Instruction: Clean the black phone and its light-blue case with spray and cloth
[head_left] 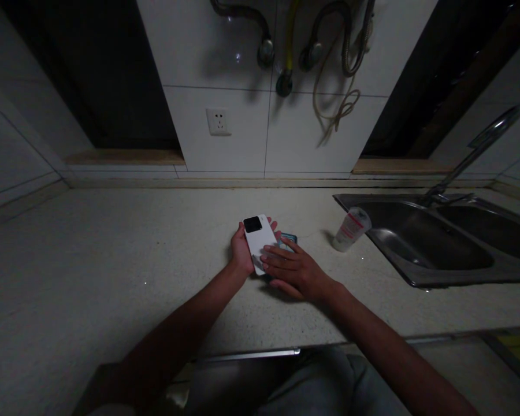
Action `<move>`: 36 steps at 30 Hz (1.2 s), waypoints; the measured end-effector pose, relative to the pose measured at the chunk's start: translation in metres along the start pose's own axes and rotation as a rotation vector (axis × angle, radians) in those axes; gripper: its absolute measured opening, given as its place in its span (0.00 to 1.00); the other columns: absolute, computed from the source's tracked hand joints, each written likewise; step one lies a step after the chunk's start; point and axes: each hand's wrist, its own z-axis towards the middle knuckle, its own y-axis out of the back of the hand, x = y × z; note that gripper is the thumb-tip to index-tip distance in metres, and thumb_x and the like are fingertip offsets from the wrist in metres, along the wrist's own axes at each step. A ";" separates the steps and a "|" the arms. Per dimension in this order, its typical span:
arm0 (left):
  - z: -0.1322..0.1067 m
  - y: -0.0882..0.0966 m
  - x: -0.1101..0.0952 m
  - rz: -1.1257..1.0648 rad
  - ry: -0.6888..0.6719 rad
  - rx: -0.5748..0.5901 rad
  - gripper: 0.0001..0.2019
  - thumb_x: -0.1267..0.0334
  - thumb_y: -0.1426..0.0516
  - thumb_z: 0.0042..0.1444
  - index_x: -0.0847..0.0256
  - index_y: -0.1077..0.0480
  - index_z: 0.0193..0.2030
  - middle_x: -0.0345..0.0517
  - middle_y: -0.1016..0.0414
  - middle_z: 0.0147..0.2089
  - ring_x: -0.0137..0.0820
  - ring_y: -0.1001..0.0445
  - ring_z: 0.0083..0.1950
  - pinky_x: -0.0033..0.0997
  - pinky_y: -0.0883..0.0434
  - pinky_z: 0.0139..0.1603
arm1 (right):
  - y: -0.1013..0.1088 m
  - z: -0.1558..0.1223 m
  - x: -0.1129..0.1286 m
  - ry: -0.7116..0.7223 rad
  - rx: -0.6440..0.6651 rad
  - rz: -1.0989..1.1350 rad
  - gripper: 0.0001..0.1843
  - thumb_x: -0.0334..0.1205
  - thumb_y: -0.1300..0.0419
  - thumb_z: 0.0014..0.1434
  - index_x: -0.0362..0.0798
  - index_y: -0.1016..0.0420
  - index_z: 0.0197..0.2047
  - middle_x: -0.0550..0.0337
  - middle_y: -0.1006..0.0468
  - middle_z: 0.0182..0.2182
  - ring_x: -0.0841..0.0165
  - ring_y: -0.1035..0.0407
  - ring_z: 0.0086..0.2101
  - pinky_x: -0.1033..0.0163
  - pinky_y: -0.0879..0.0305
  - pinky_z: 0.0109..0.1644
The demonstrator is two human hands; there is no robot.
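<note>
The head view looks down on a pale speckled counter [91, 260] in dim light, with both forearms reaching in from the bottom edge. The left hand [241, 251] holds a white phone [258, 236] just above the counter near its middle, its fingers curled around the phone from below, with fingertips showing past the phone's far edge. The phone lies back side up and slightly tilted. It is a flat, glossy white slab with rounded corners and a square black camera block in its upper left corner. The right hand [295, 270] lies palm down beside it, with its fingers stretched out flat and loose, and the tips rest on the lower part of the phone's back without gripping it. A small teal object [289, 237] peeks out just behind the right hand on the counter; what it is cannot be told. Further right, a clear plastic cup [351, 229] with a red-and-white label leans near the rim of a steel sink [398, 273], over which a tap [481, 144] arches. On the tiled wall behind are a white socket [219, 122] and several hanging hoses [335, 52].
</note>
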 end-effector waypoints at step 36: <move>0.006 0.007 0.002 0.035 0.011 -0.101 0.34 0.49 0.63 0.67 0.76 0.33 0.63 0.61 0.19 0.42 0.44 0.20 0.37 0.43 0.25 0.40 | -0.005 -0.006 -0.016 -0.214 -0.174 0.130 0.12 0.38 0.37 0.63 0.56 0.21 0.50 0.60 0.17 0.48 0.61 0.30 0.58 0.45 0.43 0.66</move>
